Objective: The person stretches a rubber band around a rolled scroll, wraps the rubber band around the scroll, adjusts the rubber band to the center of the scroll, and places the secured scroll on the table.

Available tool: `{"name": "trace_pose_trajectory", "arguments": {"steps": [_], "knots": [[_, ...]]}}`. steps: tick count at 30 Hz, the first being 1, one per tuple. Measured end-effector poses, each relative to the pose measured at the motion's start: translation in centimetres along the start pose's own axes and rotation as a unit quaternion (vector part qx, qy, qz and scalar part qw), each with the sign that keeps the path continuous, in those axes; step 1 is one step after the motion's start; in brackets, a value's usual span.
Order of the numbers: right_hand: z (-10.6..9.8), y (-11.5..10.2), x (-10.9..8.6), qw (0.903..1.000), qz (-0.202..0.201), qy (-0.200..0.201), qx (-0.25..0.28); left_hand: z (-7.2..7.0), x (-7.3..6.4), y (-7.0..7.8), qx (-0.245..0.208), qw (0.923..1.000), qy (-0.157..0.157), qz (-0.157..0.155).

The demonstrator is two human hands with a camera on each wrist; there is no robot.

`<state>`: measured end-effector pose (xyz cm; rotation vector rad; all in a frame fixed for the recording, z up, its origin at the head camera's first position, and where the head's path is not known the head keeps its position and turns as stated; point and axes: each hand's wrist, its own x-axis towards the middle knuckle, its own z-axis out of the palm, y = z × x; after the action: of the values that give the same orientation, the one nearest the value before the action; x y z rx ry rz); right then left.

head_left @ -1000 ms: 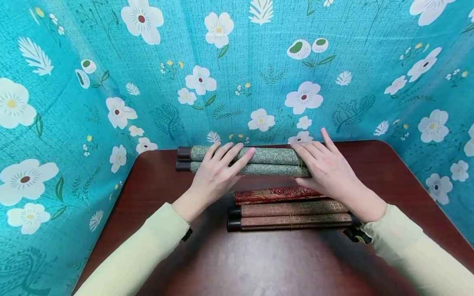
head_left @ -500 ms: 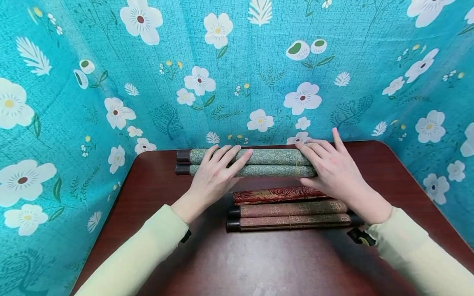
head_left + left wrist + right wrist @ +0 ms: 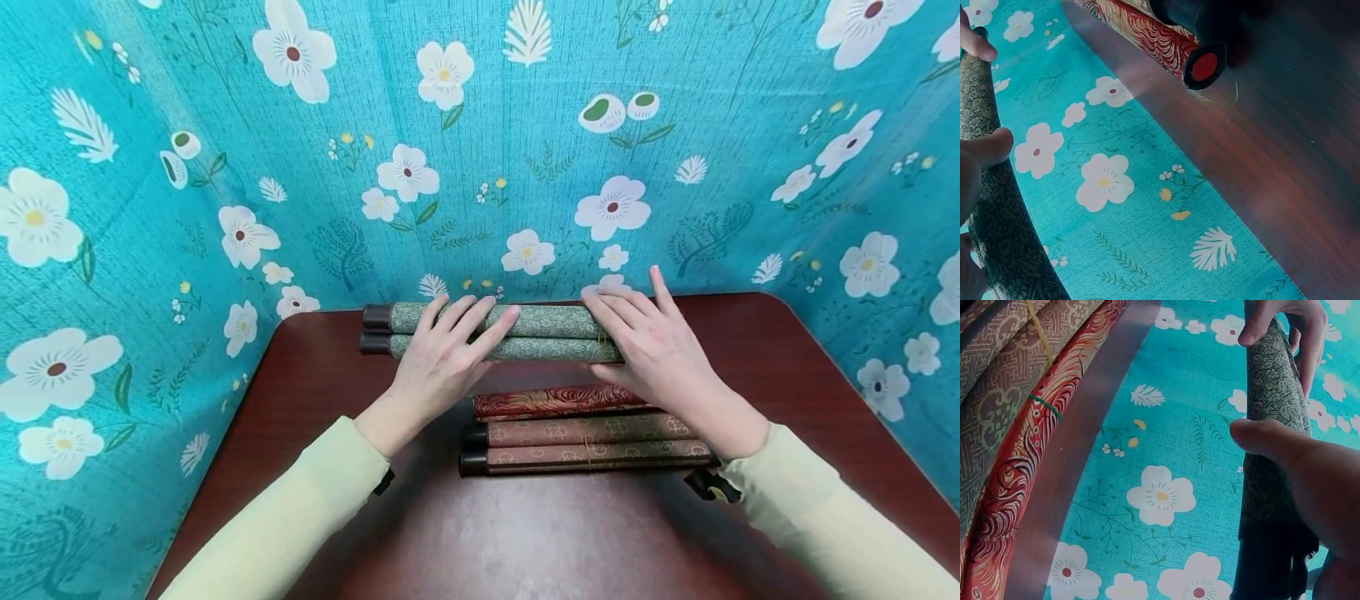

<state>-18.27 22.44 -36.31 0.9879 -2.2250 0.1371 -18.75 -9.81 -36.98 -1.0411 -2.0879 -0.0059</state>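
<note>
Two dark-capped rolls of a green brocade scroll (image 3: 555,321) lie side by side near the table's back edge, in both hands. My left hand (image 3: 442,354) grips them left of the middle, its fingers over the top. Around the right end my right hand (image 3: 656,346) curls, covering that end in the head view. In the right wrist view, its thumb (image 3: 1266,437) lies along the green roll (image 3: 1275,394), above a dark end cap (image 3: 1269,569). The left wrist view shows the left thumb (image 3: 994,147) on the patterned roll (image 3: 1007,231).
Nearer on the dark red table (image 3: 525,533) lie a red-and-gold scroll (image 3: 547,402) and a brownish-pink scroll pair (image 3: 600,454) with black caps, tied with thin cord. A blue floral curtain (image 3: 480,167) hangs behind and at both sides.
The right hand shifts slightly right, then back left along the green rolls. My left hand keeps its hold at nearly the same place. The head view tilts a little.
</note>
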Motion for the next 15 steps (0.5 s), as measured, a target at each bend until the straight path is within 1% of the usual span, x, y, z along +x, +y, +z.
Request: {"name": "trace_pose_trajectory", "arguments": {"steps": [2, 6, 10, 12, 15], "knots": [[0.0, 0.0, -0.2, 1.0000, -0.002, 0.008, 0.000, 0.0, 0.0, 0.0, -0.002, 1.0000, 0.001, 0.000], [-0.5, 0.5, -1.0, 0.9998, 0.007, 0.019, -0.005, 0.0, 0.1, -0.1, -0.002, 1.0000, 0.005, -0.001], [-0.9, 1.2, -1.6, 0.9995, 0.019, 0.011, -0.022, -0.2, 0.1, 0.0, 0.000, 1.0000, 0.005, 0.000], [-0.8, 1.2, -1.6, 0.9995, 0.020, 0.003, -0.025, -0.3, 0.1, 0.0, 0.001, 1.0000, 0.006, -0.001], [-0.6, 1.0, -1.3, 0.9996, 0.016, 0.008, -0.023, -0.3, 0.0, 0.1, 0.001, 1.0000, 0.009, -0.003]]}}
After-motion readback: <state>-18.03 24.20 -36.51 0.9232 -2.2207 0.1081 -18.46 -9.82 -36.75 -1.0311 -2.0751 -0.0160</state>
